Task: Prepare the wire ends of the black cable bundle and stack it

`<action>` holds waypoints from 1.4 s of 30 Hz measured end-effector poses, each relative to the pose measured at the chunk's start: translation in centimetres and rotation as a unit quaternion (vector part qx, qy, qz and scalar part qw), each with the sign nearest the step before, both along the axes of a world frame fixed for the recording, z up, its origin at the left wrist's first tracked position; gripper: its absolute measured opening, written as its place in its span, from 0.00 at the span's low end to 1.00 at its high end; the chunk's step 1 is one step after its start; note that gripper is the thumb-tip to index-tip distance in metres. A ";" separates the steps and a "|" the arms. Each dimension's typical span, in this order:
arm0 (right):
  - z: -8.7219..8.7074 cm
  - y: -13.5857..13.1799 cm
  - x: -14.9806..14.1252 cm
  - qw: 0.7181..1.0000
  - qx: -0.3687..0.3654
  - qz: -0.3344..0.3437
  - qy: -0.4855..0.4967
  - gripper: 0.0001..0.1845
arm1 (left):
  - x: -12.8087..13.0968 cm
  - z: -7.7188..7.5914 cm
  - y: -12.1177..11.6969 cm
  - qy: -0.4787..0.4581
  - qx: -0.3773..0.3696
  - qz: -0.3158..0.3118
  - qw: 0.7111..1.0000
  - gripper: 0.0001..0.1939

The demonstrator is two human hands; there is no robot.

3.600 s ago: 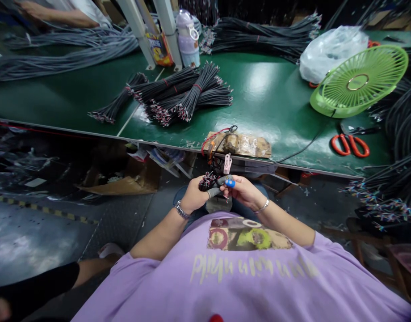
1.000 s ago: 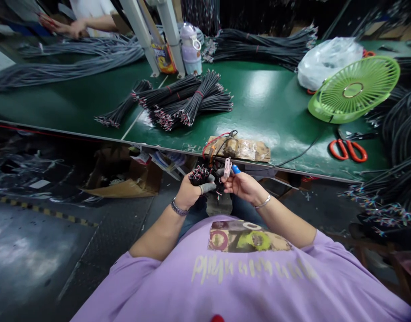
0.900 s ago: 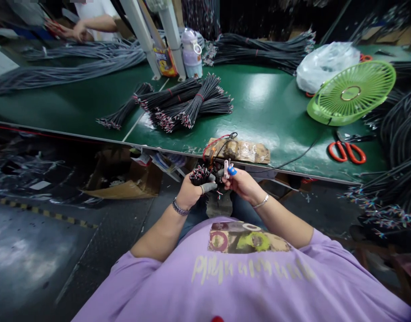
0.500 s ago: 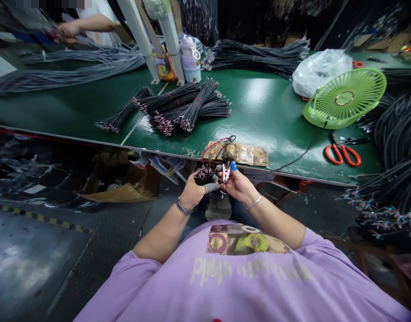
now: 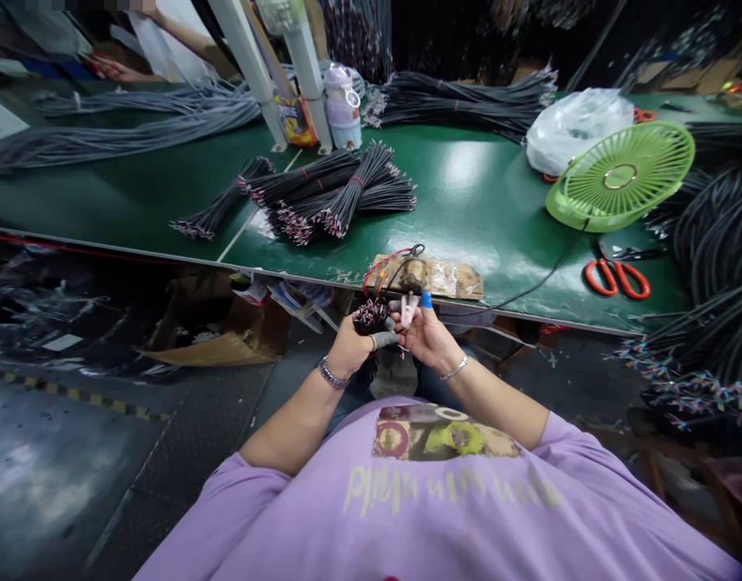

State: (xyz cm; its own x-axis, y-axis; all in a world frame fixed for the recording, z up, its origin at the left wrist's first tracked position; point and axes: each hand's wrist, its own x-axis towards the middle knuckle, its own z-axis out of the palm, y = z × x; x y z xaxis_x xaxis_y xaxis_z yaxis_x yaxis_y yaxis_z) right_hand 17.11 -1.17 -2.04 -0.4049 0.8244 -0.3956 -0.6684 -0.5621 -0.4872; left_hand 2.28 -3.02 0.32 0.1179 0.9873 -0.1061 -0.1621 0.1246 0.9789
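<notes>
My left hand [image 5: 350, 343] is wrapped round a bundle of short black cables [image 5: 371, 317], with their stripped red and white wire ends pointing up. A grey cover sits on its thumb. Close beside it, my right hand [image 5: 431, 335] pinches a small pale pink clip-like tool [image 5: 409, 310]; a blue cap [image 5: 426, 299] covers one of its digits. Whether the tool touches a wire I cannot tell. Just beyond the hands, a worn wooden block [image 5: 452, 278] with red and black leads lies at the table's edge.
Tied cable bundles [image 5: 340, 190] lie on the green table [image 5: 468, 186]. To the right are orange-handled scissors [image 5: 616, 278], a green fan [image 5: 622, 176] and a plastic bag [image 5: 580, 129]. A purple bottle [image 5: 343, 109] stands by the posts. A co-worker's arm [image 5: 189, 40] shows at far left.
The pink tool has turned a little and shows its broader side; my right hand has shifted slightly. My left hand keeps its hold on the bundle. The co-worker's arm has moved.
</notes>
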 end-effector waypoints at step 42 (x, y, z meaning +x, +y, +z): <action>-1.4 -3.7 2.3 0.920 0.300 0.065 -0.242 0.11 | -1.0 -0.4 -2.2 0.078 -0.037 -0.141 0.986 0.15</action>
State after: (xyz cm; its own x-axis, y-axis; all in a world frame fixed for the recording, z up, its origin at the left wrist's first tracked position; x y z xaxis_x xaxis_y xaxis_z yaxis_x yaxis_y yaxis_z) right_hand 19.37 -4.89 -3.44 -0.4107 0.9107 -0.0444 -0.2372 -0.1537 -0.9592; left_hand 1.29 -5.23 -0.08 0.3626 0.9068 -0.2150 0.0410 0.2149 0.9758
